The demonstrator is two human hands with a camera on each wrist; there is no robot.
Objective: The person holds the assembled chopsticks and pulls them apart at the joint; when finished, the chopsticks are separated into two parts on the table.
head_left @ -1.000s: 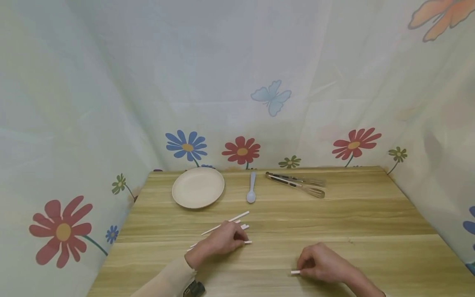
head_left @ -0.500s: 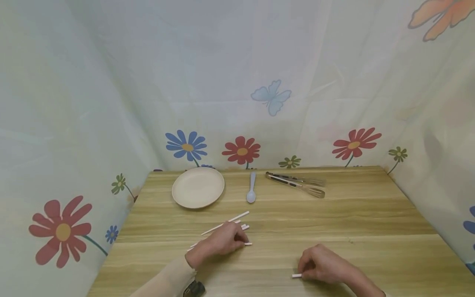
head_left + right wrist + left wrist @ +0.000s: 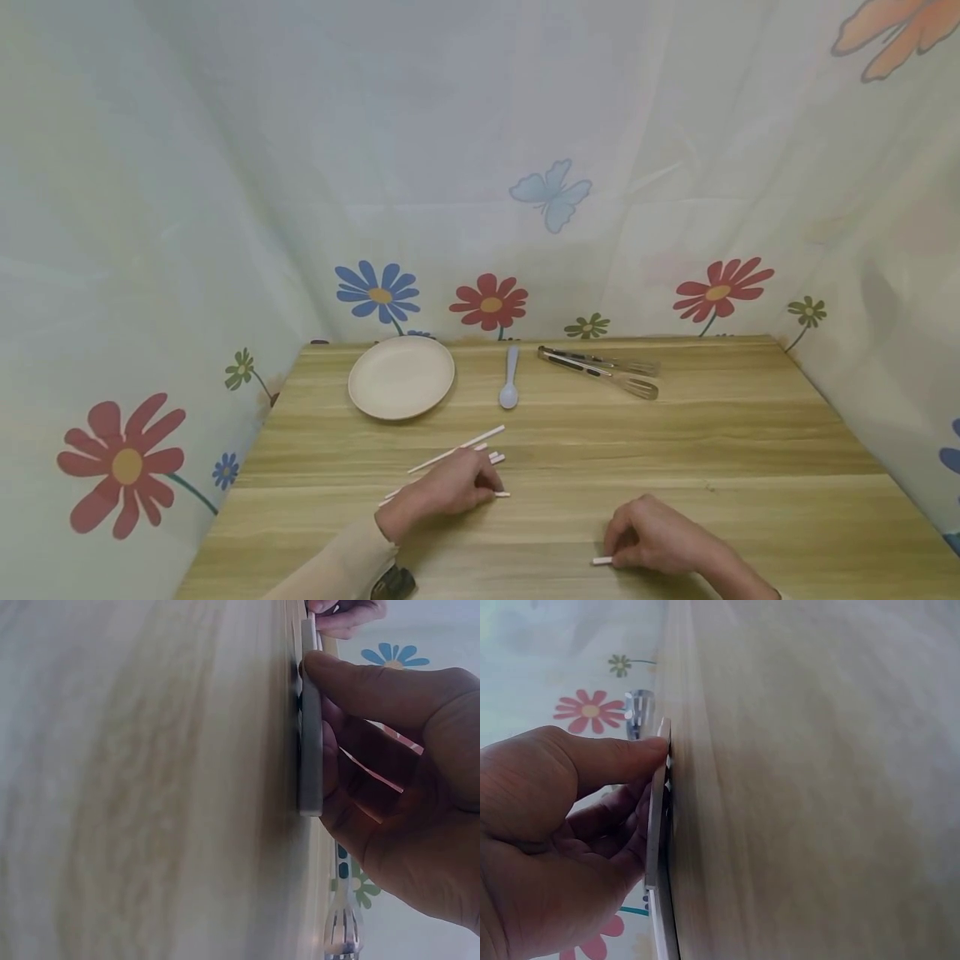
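Pinched between the thumb and fingers of the left hand (image 3: 450, 483) is a thin, straight white stick (image 3: 658, 817), so that grip is narrow. A second thin, straight white stick (image 3: 310, 735) is pinched much the same way by the right hand (image 3: 660, 533). Both can be found from the big, round, cream plate (image 3: 401, 379): the first stick is held in front of it and a bit to its right, and the second is held closer to the person and much farther right of it. Fingertips may be used because skinny sticks would be hard to grab with a whole fist. Both sticks are held low; whether the wood-patterned table (image 3: 712, 433) is touched cannot be told.

More loose white sticks (image 3: 456, 450) are seen in front of the plate, partly hidden by the left hand, so they cannot be counted.

Just right of the plate, a pale blue spoon (image 3: 508, 393) is laid with its bowl toward the person. Farther right of the plate, silver metal tongs (image 3: 577, 365) with black handle patches are laid. Perhaps both are set beside the plate so that the hands are given room.

No brand, label or writing can be read. Only flowers and butterflies are shown on the pale cloth (image 3: 450, 150) behind the plate.
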